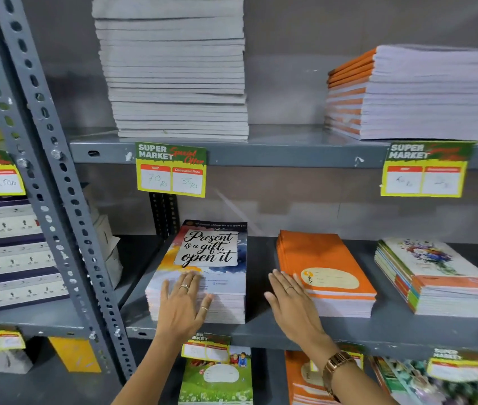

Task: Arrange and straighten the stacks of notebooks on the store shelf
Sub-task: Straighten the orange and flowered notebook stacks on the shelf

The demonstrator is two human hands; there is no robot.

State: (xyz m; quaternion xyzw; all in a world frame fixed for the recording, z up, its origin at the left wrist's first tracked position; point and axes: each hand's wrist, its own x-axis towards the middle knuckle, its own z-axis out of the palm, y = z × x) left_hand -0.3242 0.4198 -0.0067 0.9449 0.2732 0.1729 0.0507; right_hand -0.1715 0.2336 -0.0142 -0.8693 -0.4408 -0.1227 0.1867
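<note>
Orange notebook stack (327, 270) beside right hand (290, 305), left hand (183, 305) on quote-cover stack (202, 273)

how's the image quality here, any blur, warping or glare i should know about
Head view: wide-angle warping bends the grey perforated steel upright and tilts the shelf edges; the right-hand yellow price tag and the orange-spined notebook stack above it are smeared, handwriting unreadable; the centre is sharp, with the "Present is a gift" notebook cover legible under the left hand; lighting is soft, without glare.
</note>
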